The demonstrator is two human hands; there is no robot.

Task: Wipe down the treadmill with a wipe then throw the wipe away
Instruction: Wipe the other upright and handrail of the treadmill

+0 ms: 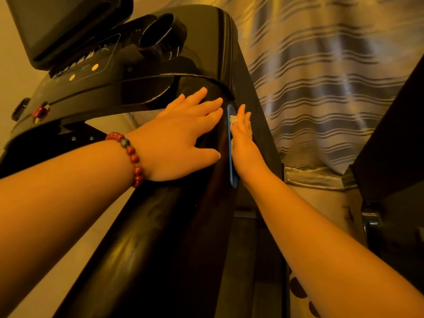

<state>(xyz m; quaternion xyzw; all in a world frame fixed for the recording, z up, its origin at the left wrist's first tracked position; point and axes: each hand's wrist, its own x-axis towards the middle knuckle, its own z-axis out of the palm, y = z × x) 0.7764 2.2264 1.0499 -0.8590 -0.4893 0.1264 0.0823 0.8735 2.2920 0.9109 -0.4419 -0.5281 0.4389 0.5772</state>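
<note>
The treadmill's glossy black handrail (160, 226) rises to a console (110, 88) with a dark screen (57, 24) and yellow buttons (95, 67), their markings too blurred to read; a wavy-striped curtain (321, 76) hangs behind the handrail. The left hand (181, 136) lies flat on top of the handrail, fingers spread, while the right hand (244, 143), fingers straight and together, presses the white wipe (233, 119) against the handrail's blue side strip (232, 171).

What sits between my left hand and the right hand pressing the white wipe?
Head view: a long blue strip on the glossy black treadmill rail, the white wipe bunched against it.
</note>
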